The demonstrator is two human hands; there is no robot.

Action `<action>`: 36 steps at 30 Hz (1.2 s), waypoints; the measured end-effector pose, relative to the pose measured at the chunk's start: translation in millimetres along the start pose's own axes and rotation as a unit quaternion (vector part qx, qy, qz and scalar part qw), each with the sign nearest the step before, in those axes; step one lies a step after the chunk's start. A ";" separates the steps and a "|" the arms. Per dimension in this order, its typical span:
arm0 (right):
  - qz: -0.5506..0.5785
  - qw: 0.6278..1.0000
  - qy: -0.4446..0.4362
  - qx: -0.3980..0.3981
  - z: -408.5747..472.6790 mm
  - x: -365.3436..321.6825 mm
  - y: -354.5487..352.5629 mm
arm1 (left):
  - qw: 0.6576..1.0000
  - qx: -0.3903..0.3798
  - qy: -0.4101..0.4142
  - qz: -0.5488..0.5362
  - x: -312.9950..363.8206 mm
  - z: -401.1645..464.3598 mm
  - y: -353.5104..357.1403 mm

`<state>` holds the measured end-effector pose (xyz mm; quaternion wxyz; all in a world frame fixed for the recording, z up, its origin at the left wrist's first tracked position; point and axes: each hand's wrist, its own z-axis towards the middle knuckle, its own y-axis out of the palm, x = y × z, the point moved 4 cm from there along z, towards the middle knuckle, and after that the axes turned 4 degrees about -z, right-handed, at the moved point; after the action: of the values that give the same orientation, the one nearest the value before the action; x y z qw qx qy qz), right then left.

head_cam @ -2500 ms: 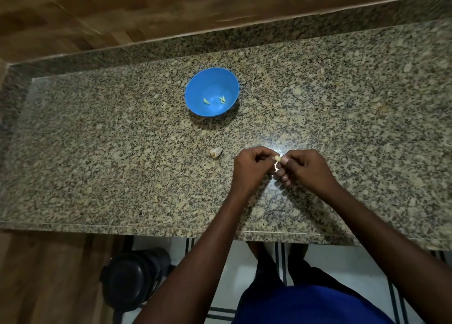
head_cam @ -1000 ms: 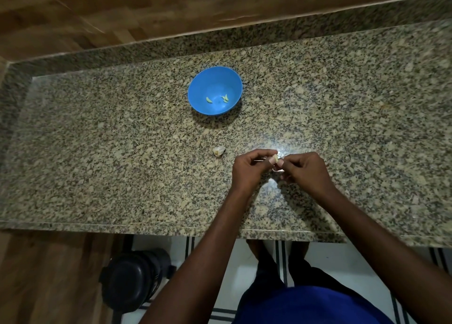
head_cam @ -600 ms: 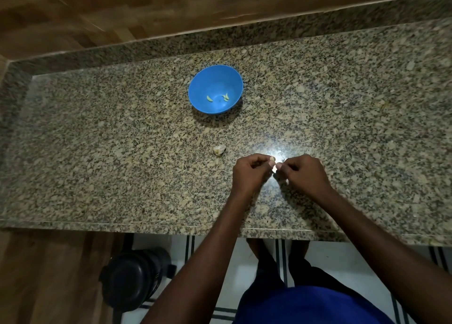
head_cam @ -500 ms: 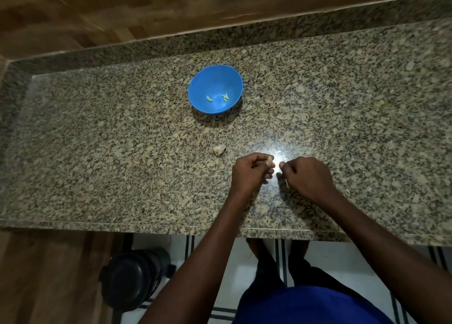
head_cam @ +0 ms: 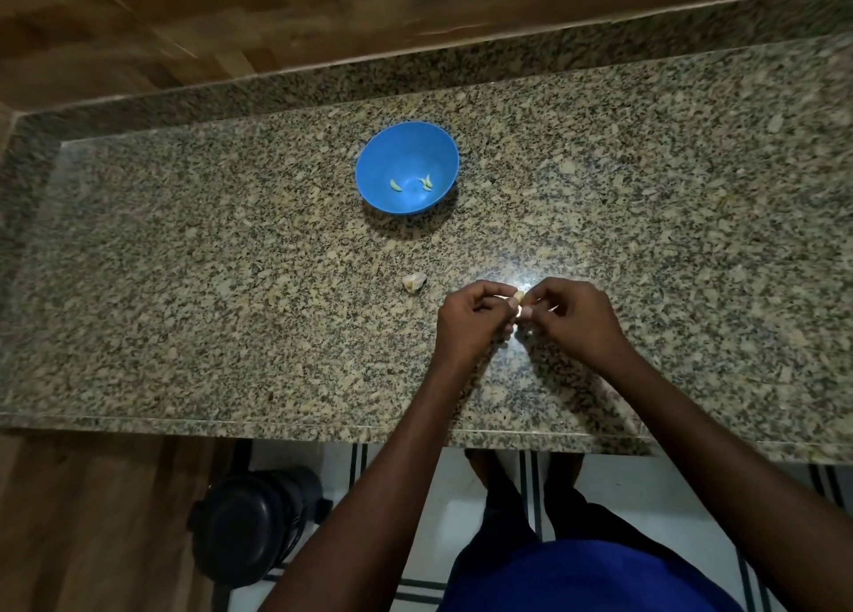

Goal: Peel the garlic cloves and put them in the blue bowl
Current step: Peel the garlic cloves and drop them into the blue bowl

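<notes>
A small pale garlic clove (head_cam: pixel 519 295) is pinched between the fingertips of the left hand (head_cam: pixel 468 323) and right hand (head_cam: pixel 574 320), held together above a speckled granite bench (head_cam: pixel 184 288). A round blue plastic bowl (head_cam: pixel 383 159), farther back, holds three peeled cloves (head_cam: pixel 396 185). A pale unpeeled garlic piece (head_cam: pixel 413 281) lies just left of the hands.
</notes>
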<state>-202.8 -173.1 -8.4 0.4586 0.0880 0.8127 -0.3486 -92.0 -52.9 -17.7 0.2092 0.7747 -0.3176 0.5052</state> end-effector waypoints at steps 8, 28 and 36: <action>0.246 0.968 0.051 -0.012 0.3 9.5 1.9 | 0.999 -0.011 0.028 0.010 5.8 -2.2 3.6; 0.196 0.976 0.085 -0.028 2.9 2.3 -7.9 | 0.998 -0.060 0.001 0.012 11.4 6.7 6.8; 0.042 0.996 0.083 -0.014 10.1 14.6 -4.9 | 0.998 -0.052 -0.036 -0.016 11.3 10.1 5.2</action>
<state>-206.4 -185.8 -21.2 0.4045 0.1444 0.8483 -0.3096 -85.8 -66.3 -11.4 0.2458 0.7851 -0.3385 0.4567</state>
